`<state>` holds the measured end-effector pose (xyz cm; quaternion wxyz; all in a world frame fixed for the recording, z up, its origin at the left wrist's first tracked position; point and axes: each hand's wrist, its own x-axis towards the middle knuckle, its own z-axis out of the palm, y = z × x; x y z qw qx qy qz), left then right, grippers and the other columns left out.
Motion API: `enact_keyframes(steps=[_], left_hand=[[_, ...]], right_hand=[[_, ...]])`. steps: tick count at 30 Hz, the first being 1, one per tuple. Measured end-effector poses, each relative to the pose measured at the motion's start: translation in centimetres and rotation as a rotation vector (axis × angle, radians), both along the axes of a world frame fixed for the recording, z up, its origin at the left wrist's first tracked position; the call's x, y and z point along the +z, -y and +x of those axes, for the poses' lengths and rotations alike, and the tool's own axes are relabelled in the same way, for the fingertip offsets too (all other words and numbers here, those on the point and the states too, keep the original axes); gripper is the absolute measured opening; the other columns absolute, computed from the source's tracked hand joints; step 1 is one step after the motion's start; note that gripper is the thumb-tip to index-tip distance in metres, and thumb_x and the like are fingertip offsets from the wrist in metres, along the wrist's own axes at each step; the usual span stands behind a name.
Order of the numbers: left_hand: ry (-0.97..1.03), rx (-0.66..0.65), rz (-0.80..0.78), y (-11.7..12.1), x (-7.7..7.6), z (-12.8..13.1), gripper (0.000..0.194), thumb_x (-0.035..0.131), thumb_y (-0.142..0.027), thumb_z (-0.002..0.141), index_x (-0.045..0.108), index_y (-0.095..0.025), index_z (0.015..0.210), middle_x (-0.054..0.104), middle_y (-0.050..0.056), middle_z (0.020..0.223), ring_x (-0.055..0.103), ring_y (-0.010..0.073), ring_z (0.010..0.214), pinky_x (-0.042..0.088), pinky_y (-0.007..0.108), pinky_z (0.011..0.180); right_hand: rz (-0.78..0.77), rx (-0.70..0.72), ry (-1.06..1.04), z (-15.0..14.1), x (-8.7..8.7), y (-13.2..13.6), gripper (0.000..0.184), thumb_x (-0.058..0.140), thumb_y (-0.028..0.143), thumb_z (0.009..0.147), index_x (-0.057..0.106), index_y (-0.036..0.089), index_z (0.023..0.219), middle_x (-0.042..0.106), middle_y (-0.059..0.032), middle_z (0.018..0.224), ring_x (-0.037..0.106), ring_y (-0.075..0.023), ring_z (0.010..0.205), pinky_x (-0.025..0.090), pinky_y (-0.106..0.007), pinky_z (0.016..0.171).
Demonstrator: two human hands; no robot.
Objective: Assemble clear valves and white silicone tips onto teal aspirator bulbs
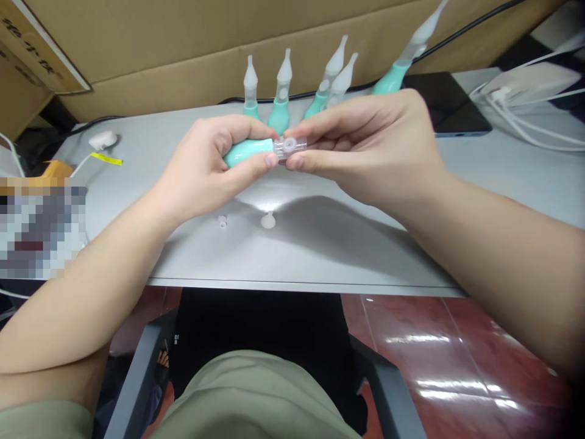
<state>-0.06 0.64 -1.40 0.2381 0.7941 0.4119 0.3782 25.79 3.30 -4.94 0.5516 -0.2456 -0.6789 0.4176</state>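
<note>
Held level above the table is a nasal aspirator with a teal bulb (249, 152) and a clear tube (289, 146) at its right end. My left hand (205, 158) wraps round the bulb, its thumb and fingertip near the joint with the tube. With thumb and fingers, my right hand (370, 146) pinches the clear tube; a round port on the tube faces up. Below the hands, a small white cap-like piece (268, 220) and a tiny clear fitting (222, 221) lie on the tabletop.
Several finished-looking nasal aspirators (278, 113) stand along the back, white tips up. A dark tablet-like device (457, 103) and a white adapter with cables (530, 82) lie at right. A white plug (103, 140) is at left. Cardboard (183, 49) borders the table (365, 262).
</note>
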Motion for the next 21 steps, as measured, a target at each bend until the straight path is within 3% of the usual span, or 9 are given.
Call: enact_keyframes(steps=[4,7,12,15,18,21], left_hand=[[0.018,-0.013,-0.039,0.0,0.1,-0.1,0.047,0.097,-0.074,0.111,0.095,-0.027,0.113,0.086,0.004,0.091,0.091,0.0364,0.121,0.075,0.050,0.116],[0.043,-0.058,-0.052,-0.1,0.2,-0.2,0.055,0.098,-0.082,0.108,0.096,-0.027,0.117,0.084,0.003,0.089,0.087,0.0341,0.117,0.073,0.051,0.114],[0.095,-0.063,-0.109,-0.7,-0.3,-0.3,0.069,0.101,-0.092,0.101,0.092,-0.026,0.121,0.086,0.004,0.095,0.081,0.0319,0.112,0.069,0.050,0.105],[0.138,-0.121,-0.150,-1.2,-0.6,-0.3,0.071,0.107,-0.094,0.093,0.091,-0.027,0.112,0.087,0.004,0.096,0.074,0.0265,0.097,0.065,0.048,0.089],[0.184,-0.146,-0.240,-1.4,-0.9,-0.3,0.058,0.111,-0.082,0.097,0.093,-0.029,0.110,0.089,0.006,0.100,0.069,0.0228,0.086,0.056,0.046,0.075],[0.175,-0.128,-0.316,-1.3,-1.0,-0.4,0.039,0.108,-0.065,0.106,0.094,-0.031,0.117,0.090,0.007,0.103,0.073,0.0236,0.085,0.055,0.045,0.074]], right_hand=[[-0.042,0.009,-0.003,-0.2,0.3,0.4,0.023,0.114,0.018,0.080,0.103,0.032,0.095,0.097,-0.0001,0.103,0.094,-0.0286,0.102,0.083,-0.045,0.100],[-0.037,0.006,-0.024,-0.4,0.7,0.6,0.022,0.114,0.017,0.079,0.103,0.029,0.094,0.097,-0.0020,0.100,0.091,-0.0281,0.100,0.081,-0.045,0.097],[0.014,0.034,-0.014,-0.2,0.7,0.0,0.022,0.119,0.028,0.083,0.105,0.028,0.101,0.096,-0.0033,0.103,0.085,-0.0243,0.095,0.075,-0.043,0.094],[0.053,0.015,0.043,0.2,0.5,-0.5,0.030,0.124,0.038,0.083,0.105,0.028,0.104,0.093,-0.0037,0.101,0.079,-0.0214,0.092,0.070,-0.040,0.090],[0.014,0.021,0.089,0.5,0.3,-0.6,0.047,0.126,0.062,0.081,0.100,0.029,0.102,0.093,-0.0059,0.107,0.084,-0.0274,0.104,0.075,-0.047,0.102],[-0.056,0.027,0.104,0.4,0.1,-0.6,0.055,0.127,0.070,0.075,0.097,0.035,0.106,0.094,-0.0067,0.115,0.087,-0.0350,0.120,0.077,-0.056,0.116]])
